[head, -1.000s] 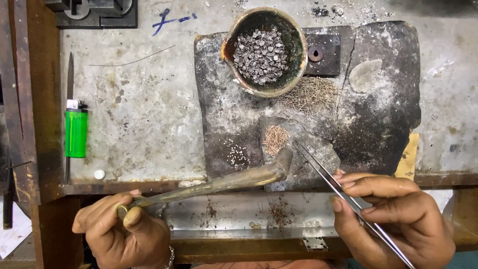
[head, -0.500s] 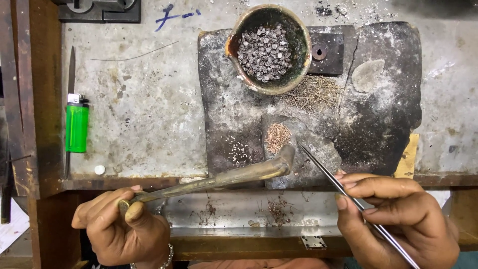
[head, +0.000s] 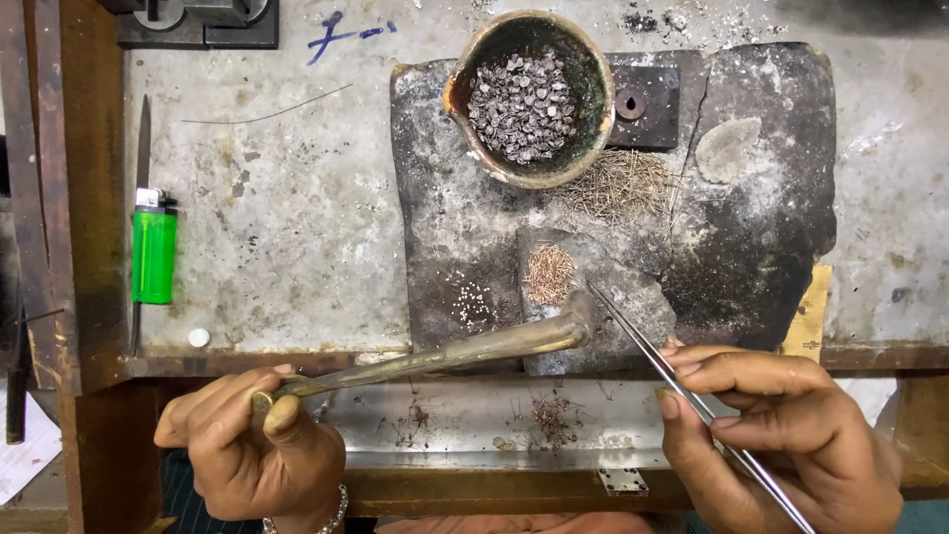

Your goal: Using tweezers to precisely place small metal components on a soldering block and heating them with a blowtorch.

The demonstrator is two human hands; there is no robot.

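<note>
My left hand (head: 252,445) grips the thin end of a long brass blowpipe (head: 465,351) whose curved tip lies at the near edge of a small grey slab (head: 613,297). My right hand (head: 781,445) pinches slim steel tweezers (head: 643,341), their points resting on that slab just right of the pipe's tip. A small pile of short copper-coloured wire bits (head: 549,272) lies on the slab, and tiny pale beads (head: 473,300) sit to its left on the dark charred board (head: 761,237).
A clay bowl (head: 529,99) of small dark metal pieces stands at the board's far side, with thin wire scraps (head: 618,183) beside it. A green lighter (head: 153,252) and a dark file (head: 141,148) lie at the left. A wooden ledge (head: 474,420) with debris runs below the bench edge.
The view has shifted slightly. The tweezers' points have edged closer to the blowpipe's tip; both hands otherwise hold their places.
</note>
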